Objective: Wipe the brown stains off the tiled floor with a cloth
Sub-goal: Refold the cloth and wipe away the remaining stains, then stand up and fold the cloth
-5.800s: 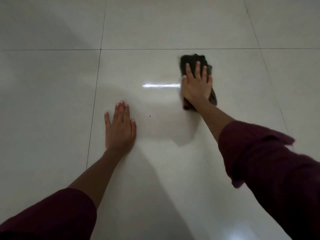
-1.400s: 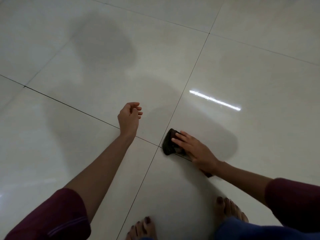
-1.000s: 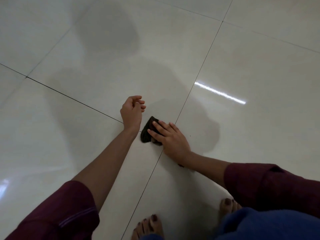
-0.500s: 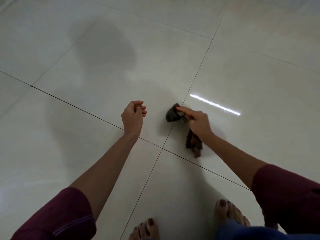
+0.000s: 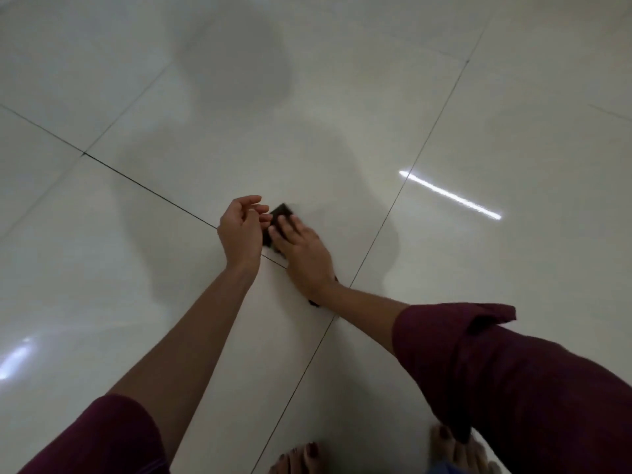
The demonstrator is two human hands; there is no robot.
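My right hand (image 5: 301,251) lies flat on a dark cloth (image 5: 281,212) and presses it against the pale glossy tiled floor (image 5: 136,234), just above a grout line. Most of the cloth is hidden under the palm; a corner pokes out beyond the fingertips and a scrap shows below the wrist. My left hand (image 5: 241,230) hovers right beside it on the left, fingers loosely curled, holding nothing. I cannot make out any brown stains on the tiles around the cloth.
Dark grout lines (image 5: 376,241) cross just right of the hands. A bright streak of reflected light (image 5: 449,195) lies on the tile to the right. My bare feet (image 5: 297,458) stand at the bottom edge. Large soft shadows fall across the floor.
My right hand has slid the cloth leftward across the grout line, up against my left hand. Earlier the left hand rested flat on the floor; it now hangs curled above it.
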